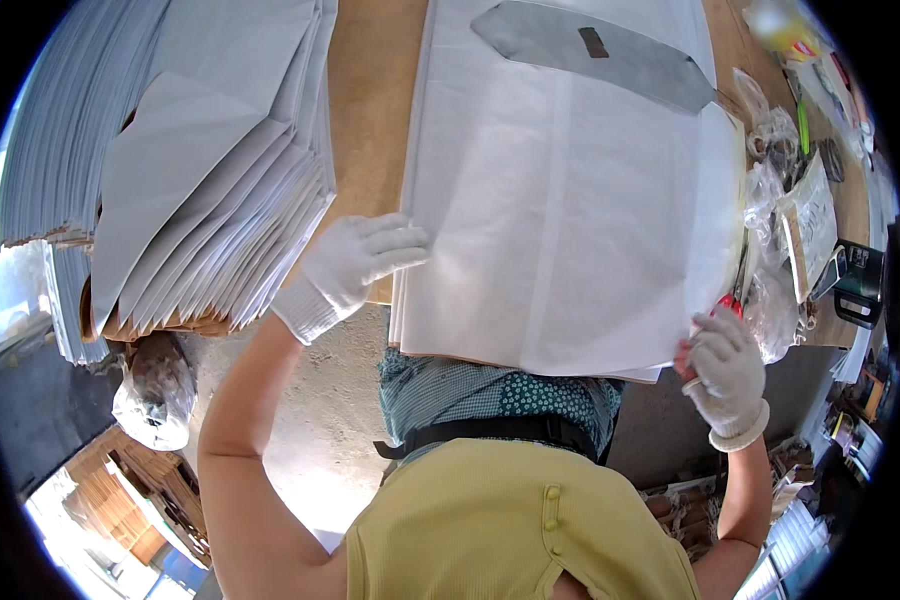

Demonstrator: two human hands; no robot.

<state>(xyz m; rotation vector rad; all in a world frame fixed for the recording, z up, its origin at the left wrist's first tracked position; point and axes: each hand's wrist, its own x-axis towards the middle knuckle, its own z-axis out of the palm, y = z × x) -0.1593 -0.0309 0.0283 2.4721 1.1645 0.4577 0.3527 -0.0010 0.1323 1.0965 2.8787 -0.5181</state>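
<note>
On the bench, seen from the head camera, a stack of white sheets lay with its long axis running away from the person. Left hand, gloved, rested flat on the stack's left edge, fingers spread and gripping nothing. Right hand pinched the near right corner, nearer the stack's front edge. Another pile sat well left.

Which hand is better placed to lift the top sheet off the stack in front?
Probably the right hand: its fingers already pinch the white paper stack's near right corner, while the left hand lies flat on the left edge.
</note>
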